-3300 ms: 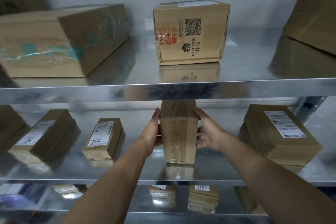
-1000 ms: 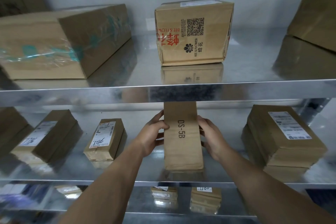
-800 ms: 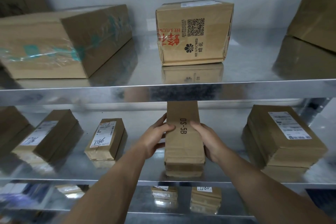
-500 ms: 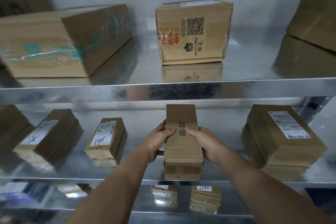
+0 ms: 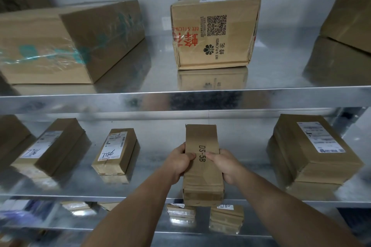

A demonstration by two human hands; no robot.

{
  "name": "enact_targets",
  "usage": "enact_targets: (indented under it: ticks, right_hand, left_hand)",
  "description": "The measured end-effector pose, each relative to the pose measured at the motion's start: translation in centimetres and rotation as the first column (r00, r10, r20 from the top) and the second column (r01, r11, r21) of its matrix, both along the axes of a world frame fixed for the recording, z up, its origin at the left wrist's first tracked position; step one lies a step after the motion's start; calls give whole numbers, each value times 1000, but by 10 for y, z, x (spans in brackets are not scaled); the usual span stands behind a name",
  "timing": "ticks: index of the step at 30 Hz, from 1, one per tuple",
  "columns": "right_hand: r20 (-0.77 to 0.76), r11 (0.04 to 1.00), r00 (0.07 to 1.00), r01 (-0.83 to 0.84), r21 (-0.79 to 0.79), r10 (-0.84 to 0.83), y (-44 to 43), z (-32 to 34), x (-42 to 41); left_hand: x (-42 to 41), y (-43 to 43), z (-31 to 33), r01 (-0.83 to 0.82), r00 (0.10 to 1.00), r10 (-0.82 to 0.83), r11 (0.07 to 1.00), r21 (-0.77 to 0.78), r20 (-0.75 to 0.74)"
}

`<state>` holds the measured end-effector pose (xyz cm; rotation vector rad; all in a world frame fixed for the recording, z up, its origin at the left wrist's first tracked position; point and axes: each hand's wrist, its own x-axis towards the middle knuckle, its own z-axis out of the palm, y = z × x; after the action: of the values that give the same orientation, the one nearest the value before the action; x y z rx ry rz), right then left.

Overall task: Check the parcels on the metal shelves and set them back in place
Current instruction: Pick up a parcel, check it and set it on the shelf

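Brown cardboard forms the narrow oblong carton [image 5: 202, 182], which has creased faces and a taped near end. Black block print on its top face reads "DS-5B". The carton lies lengthwise at the centre of the middle metal shelf [image 5: 152, 186], with its near end at the front lip. Whether the underside bears fully on the shelf cannot be told.

The left hand [image 5: 177, 164] grips the left side of the carton with its thumb laid over the top face. The right hand [image 5: 225, 164] grips the right side in the same way.

To the left lies a small flat parcel [image 5: 118, 152] with a white shipping label; its handwriting reads "98L" from this angle. A longer parcel [image 5: 54, 146] beyond it bears a similar label. To the right stands a stack of flat parcels [image 5: 301, 158], and the print on its top label is too small to read.

The upper shelf [image 5: 281, 74] is reflective sheet metal. It carries a square carton [image 5: 214, 46] printed "BEE & FLOWER", with a QR code, a black flower logo and red characters. It also carries a large carton [image 5: 70, 46] wrapped in glossy tape with teal printing.
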<state>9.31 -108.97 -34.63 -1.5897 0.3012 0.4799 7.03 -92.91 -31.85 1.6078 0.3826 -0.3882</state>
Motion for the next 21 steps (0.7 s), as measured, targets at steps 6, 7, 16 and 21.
enact_targets:
  ticks: [6, 7, 16, 21]
  right_hand:
    - [-8, 999, 1000, 25, -47, -25, 1, -6, 1]
    - [-5, 998, 1000, 24, -58, -25, 2, -6, 2]
    - [-16, 997, 1000, 20, -68, -21, 1, -6, 5]
    - [-41, 1000, 999, -7, 6, 7, -14, -1, 3]
  left_hand:
    - [5, -5, -7, -24, 999, 24, 1000, -9, -31]
    - [6, -5, -8, -26, 999, 26, 1000, -10, -33]
    - [9, -4, -8, -23, 999, 22, 999, -25, -46]
    - [0, 7, -12, -59, 995, 46, 988, -145, -88]
